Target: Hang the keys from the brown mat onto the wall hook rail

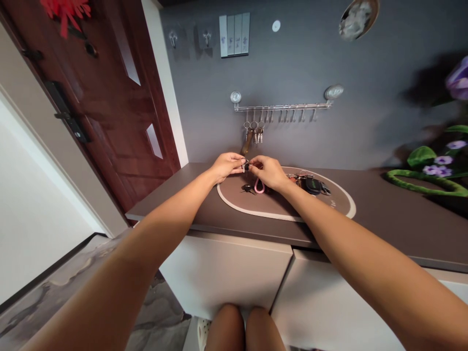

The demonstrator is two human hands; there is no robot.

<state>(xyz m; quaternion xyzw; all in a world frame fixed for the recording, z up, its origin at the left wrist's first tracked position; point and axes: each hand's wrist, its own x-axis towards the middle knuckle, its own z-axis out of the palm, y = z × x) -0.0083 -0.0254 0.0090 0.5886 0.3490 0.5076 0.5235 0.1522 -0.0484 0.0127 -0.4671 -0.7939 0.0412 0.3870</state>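
Observation:
Over the oval mat (pixel 252 207) on the counter, my left hand (pixel 227 166) and my right hand (pixel 269 171) meet at a small bunch of keys (pixel 246 166). Both hands are closed, the fingertips pinching the bunch from either side. Its ring and dark key heads show only partly between the fingers. Below my right hand is a pink loop strap (pixel 259 186); I cannot tell whether it joins the held bunch. Some dark keys (pixel 247 188) lie on the mat just under the hands. To the right of my right wrist rests a pile of keys with a black fob (pixel 312 185).
A clear hook rail (pixel 283 107) is fixed to the grey wall, with several keys (pixel 258 132) hanging at its left end. Artificial purple flowers (pixel 438 170) stand at the right of the counter (pixel 380 224). A dark red door (pixel 109 97) is on the left.

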